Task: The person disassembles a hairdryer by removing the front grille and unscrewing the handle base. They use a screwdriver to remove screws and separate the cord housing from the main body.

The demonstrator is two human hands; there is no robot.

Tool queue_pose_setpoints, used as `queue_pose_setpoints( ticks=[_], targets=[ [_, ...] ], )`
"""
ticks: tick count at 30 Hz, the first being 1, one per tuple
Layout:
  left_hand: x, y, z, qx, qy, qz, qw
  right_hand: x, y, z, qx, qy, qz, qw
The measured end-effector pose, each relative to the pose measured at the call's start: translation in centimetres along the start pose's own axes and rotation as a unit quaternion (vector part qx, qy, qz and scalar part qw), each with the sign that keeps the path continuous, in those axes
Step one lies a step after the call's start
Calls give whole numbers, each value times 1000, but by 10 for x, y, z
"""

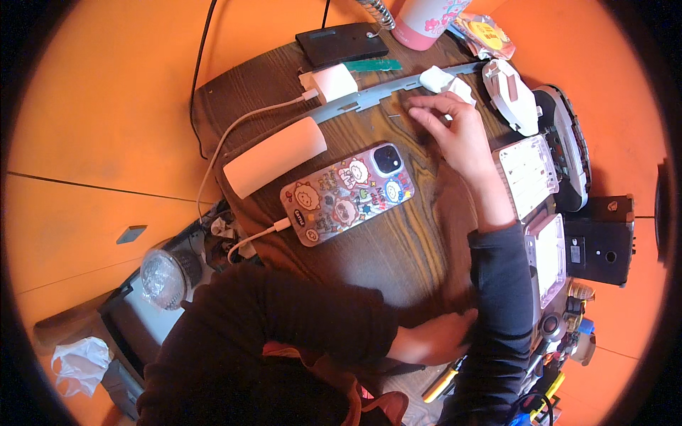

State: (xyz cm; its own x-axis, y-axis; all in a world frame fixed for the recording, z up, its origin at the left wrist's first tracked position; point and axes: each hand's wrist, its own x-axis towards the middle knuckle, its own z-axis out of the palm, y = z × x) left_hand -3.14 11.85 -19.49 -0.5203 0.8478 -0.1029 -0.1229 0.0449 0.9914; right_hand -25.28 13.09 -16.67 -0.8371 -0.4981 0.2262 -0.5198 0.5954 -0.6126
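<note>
My right hand (455,128) hovers over the dark wooden table (426,184), thumb and fingertips pinched together; what they hold, if anything, is too small to make out. A tiny thin sliver (394,115) lies left of the fingertips. Just beyond that hand are a crumpled white tissue (439,79) and a long grey notched strip (369,96). My left hand (433,339) reaches across beneath the right forearm, low near the table's front edge, its fingers partly hidden and blurred. Between the hands and to the left lies a phone (348,195) in a cartoon-patterned case, face down.
A white cable (234,128) runs from a white charger block (332,84) to the phone. Nearby lies a pale roll (275,156). Along the right sit a white plastic housing (511,96), shallow trays (527,174), a black box (600,241) and several tools. A tumbler (426,25) stands at the back.
</note>
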Motion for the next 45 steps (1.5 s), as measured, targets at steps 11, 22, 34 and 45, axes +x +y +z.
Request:
queue_pose_setpoints(
  ticks=[11,22,34,45],
  targets=[
    [2,-5,3,35,20,31,999,4,3,17,-6,-15,22,1000],
    [7,-3,3,232,-69,101,965,11,-3,45,74,-38,-21,996],
    [20,-16,9,31,117,118,986,-44,-87,-78,107,137,-5,985],
    [16,22,-21,-329,-87,-4,940,-262,-184,-70,44,431,175,884]
  ],
)
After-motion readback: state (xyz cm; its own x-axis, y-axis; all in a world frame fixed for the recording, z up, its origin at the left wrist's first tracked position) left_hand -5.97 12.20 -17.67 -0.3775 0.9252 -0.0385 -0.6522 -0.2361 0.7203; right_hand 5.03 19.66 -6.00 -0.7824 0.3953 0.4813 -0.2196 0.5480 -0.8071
